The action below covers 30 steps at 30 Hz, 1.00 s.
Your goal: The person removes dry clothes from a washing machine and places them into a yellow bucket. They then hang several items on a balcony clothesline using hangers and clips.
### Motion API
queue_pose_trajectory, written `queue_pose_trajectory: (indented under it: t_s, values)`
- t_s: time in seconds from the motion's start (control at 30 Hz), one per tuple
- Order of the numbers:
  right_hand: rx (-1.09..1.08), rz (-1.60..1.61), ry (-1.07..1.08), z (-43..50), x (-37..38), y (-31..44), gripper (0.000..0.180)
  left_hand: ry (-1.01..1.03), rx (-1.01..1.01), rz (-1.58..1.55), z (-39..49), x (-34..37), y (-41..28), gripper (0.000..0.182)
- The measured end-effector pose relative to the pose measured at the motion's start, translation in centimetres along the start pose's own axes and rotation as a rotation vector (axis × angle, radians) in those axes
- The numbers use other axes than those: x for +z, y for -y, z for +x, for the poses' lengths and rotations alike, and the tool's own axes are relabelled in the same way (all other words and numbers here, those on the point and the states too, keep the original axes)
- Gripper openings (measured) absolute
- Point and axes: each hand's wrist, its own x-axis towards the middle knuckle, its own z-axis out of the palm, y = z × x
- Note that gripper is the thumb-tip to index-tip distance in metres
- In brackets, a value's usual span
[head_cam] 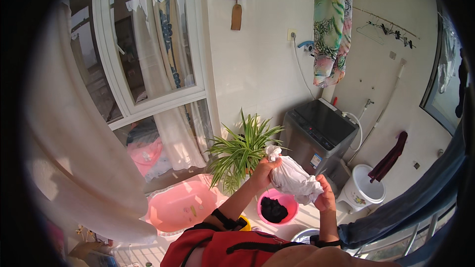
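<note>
A bunched white cloth (295, 178) hangs in the air between my two hands, above the floor. My left hand (265, 172) grips its upper left end, with a crumpled bit sticking up past the thumb. The lower right end is pinched in my right hand (325, 194). Below the cloth, a pink basin (295, 209) on the floor holds black fabric (273, 210). The rim of a metal basin (302, 234) shows near my right forearm, and part of a yellow container (245, 223) beside my left forearm.
A spider plant (246, 144) stands beyond my left hand, near a grey top-loading washing machine (321, 129). A pink baby bathtub (182, 207) lies at left, a white tub (367, 185) at right. A pale curtain (85, 137) and dark blue fabric (400, 207) hang at the sides.
</note>
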Motion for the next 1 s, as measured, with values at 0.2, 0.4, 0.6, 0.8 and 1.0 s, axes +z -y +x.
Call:
queue_pose_trajectory:
  t_s: [0.2,0.4,0.6,0.8,1.0]
  values:
    - [0.384,-0.478,-0.096,-0.3,3.0,2.0,0.043,0.167,0.093,0.419,-4.8,2.5,-2.6,0.028]
    - [-0.015,-0.524,0.047,-0.2,6.3,5.1,0.047,-0.101,0.332,0.525,-6.9,3.1,-5.4,0.024]
    - [0.079,-0.404,0.06,2.9,8.4,5.0,0.016,-0.249,0.387,0.646,-8.2,1.1,-7.0,0.029]
    - [0.255,-0.873,0.092,6.2,8.7,2.4,0.011,-0.266,0.476,0.602,-9.6,-0.7,-9.6,0.034]
    - [0.146,-1.621,0.339,8.0,9.0,2.1,0.02,-0.268,0.516,0.668,-10.1,-1.6,-11.6,0.027]
